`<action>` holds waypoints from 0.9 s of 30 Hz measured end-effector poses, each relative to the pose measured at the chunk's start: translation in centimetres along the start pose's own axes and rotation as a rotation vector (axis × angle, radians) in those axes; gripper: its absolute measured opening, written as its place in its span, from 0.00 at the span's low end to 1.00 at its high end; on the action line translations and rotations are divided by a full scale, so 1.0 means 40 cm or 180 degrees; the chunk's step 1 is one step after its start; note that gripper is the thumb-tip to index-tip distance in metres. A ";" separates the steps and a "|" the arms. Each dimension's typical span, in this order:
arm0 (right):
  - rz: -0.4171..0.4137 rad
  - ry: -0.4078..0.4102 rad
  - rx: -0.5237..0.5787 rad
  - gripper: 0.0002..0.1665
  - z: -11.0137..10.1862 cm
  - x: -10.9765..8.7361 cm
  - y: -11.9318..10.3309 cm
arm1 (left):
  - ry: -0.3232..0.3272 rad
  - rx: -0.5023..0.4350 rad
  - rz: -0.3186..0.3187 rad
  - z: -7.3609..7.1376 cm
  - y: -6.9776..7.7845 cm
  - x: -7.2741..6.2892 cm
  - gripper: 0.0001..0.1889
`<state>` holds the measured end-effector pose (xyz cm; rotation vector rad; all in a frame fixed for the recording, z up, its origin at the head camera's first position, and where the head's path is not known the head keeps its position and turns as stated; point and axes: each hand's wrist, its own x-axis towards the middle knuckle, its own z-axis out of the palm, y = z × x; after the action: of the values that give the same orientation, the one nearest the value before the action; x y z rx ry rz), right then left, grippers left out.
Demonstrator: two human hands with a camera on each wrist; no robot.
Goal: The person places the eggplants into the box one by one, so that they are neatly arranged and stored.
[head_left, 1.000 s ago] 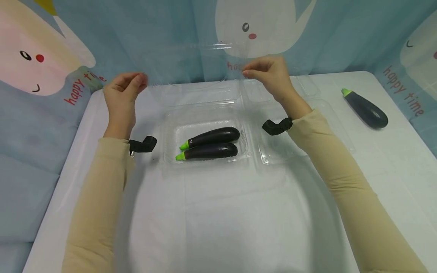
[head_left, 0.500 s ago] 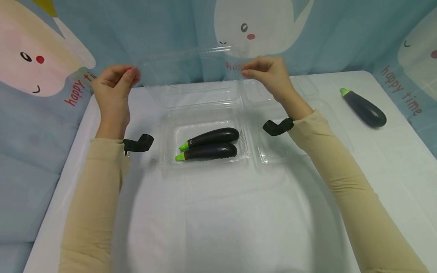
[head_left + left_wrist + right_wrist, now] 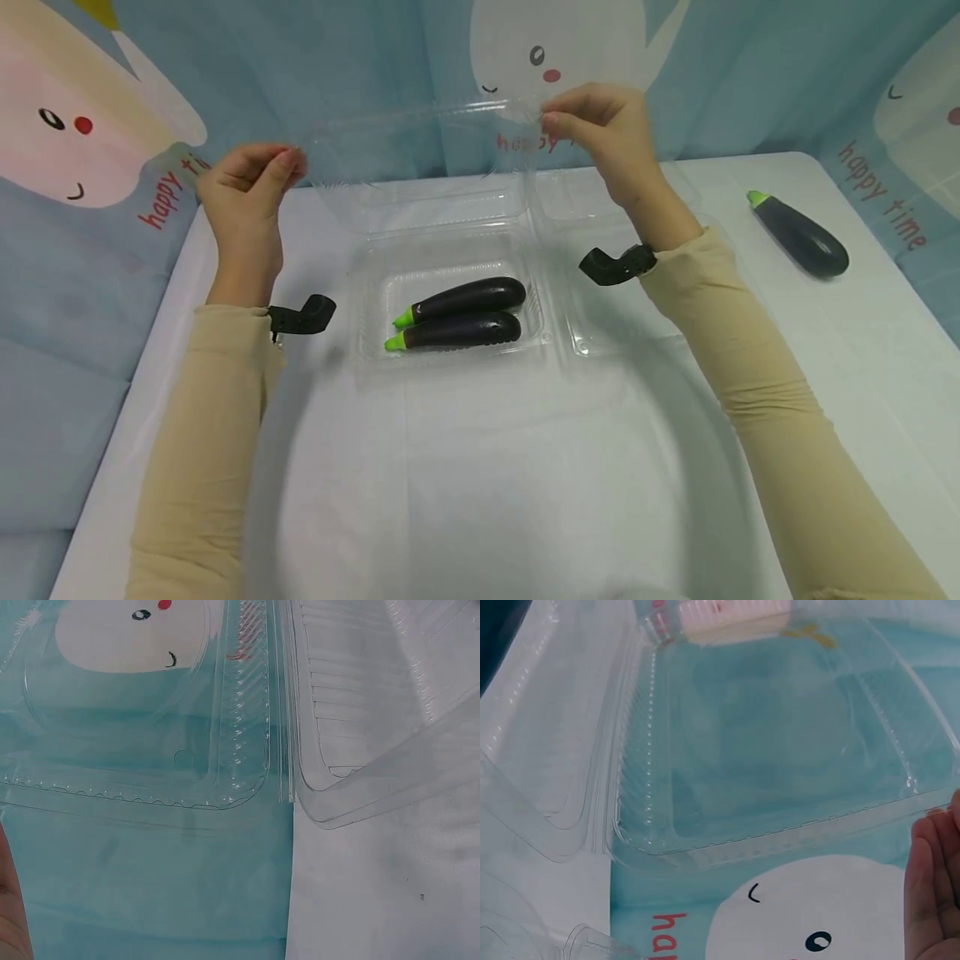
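Note:
A clear plastic clamshell container (image 3: pixel 366 292) lies on the table with its hinged lid (image 3: pixel 427 154) raised at the back. Inside its base rest two dark eggplants with green tips, a rear eggplant (image 3: pixel 476 298) and a front eggplant (image 3: pixel 468 331), side by side. My left hand (image 3: pixel 251 200) pinches the raised lid near its left upper corner. At the right upper corner, my right hand (image 3: pixel 607 137) pinches the lid between thumb and fingers. Only an edge of the left hand (image 3: pixel 10 911) enters the left wrist view; curled fingers (image 3: pixel 928 862) touch the lid's rim in the right wrist view.
A second clear container (image 3: pixel 581 343) stands open to the right, partly behind my right forearm. Farther right lies a third eggplant (image 3: pixel 802 237) on the white table (image 3: pixel 480 483). A blue printed curtain (image 3: pixel 360 58) hangs behind the table.
My left hand has shifted left and slightly up to the lid's corner. My right hand has risen along the lid's right edge to its upper corner. The eggplants have stayed put.

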<state>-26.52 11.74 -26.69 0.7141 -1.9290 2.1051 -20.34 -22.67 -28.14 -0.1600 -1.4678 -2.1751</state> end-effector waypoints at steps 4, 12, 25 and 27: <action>0.0003 -0.0016 0.0012 0.05 -0.004 -0.007 -0.013 | -0.0026 0.0028 0.0019 0.000 0.005 -0.004 0.03; 0.0170 -0.0110 -0.0014 0.03 -0.018 -0.042 -0.040 | -0.0182 0.0057 0.0018 -0.011 0.031 -0.046 0.04; 0.0311 -0.0393 -0.0129 0.05 -0.037 -0.151 -0.070 | -0.0464 0.0947 0.0429 -0.054 0.054 -0.147 0.05; 0.0330 -0.0462 -0.0181 0.05 -0.039 -0.172 -0.074 | -0.0560 0.1099 0.0493 -0.061 0.056 -0.168 0.06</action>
<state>-19.55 14.83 -27.37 0.7917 -2.1362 2.1005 -13.05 -23.20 -29.73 -0.3378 -1.8388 -1.7920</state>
